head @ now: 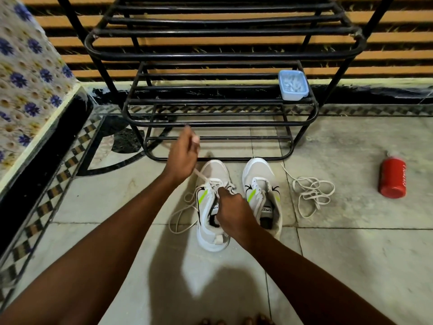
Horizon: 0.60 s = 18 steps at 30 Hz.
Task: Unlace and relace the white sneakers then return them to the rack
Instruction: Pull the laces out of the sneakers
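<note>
Pulling a lace end (199, 173) up and away from the left sneaker (212, 207), just in front of the rack (220, 124), with the left hand (184, 153) pinching it; right hand (230, 211) bracing the shoe's collar, fingers curled over the tongue. Risking a yank that slips the end from the grip, or drags the shoe off the floor tiles. Leaving the right sneaker (263, 191) bare beside it, its loose lace (311, 193) lying farther right of the rack's foot, likely tangling if stepped on.

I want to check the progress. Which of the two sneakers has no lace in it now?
The right sneaker, nearer the red bottle: its eyelets look empty, a loose lace beside it. The left sneaker has its lace.
</note>
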Each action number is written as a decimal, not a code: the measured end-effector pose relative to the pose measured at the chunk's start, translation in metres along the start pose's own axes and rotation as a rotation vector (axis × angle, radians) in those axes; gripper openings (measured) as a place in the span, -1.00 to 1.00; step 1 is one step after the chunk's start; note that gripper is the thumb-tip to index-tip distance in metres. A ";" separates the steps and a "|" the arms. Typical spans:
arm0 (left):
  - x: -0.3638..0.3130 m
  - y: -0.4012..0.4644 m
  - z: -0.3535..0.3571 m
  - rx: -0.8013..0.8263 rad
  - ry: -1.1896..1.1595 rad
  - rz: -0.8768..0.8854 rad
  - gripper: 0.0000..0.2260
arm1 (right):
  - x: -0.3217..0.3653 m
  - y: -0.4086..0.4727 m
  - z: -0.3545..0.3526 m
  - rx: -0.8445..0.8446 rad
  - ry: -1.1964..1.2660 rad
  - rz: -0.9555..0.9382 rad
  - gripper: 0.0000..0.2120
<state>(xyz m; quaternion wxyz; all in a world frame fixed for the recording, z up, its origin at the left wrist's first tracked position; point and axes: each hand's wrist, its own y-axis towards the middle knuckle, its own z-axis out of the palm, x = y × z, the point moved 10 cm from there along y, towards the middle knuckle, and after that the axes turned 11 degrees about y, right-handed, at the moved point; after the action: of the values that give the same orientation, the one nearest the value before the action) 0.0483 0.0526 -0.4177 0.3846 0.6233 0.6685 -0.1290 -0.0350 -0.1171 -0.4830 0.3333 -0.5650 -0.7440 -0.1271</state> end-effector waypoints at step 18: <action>-0.032 -0.033 0.040 0.098 0.698 0.349 -0.80 | 0.002 0.004 0.005 -0.004 -0.008 -0.074 -0.46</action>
<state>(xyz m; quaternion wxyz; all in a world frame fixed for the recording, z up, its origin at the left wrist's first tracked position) 0.0294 -0.0028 -0.4330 0.1200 0.7516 0.6362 0.1263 -0.0337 -0.1118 -0.4864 0.3242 -0.5381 -0.7656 -0.1384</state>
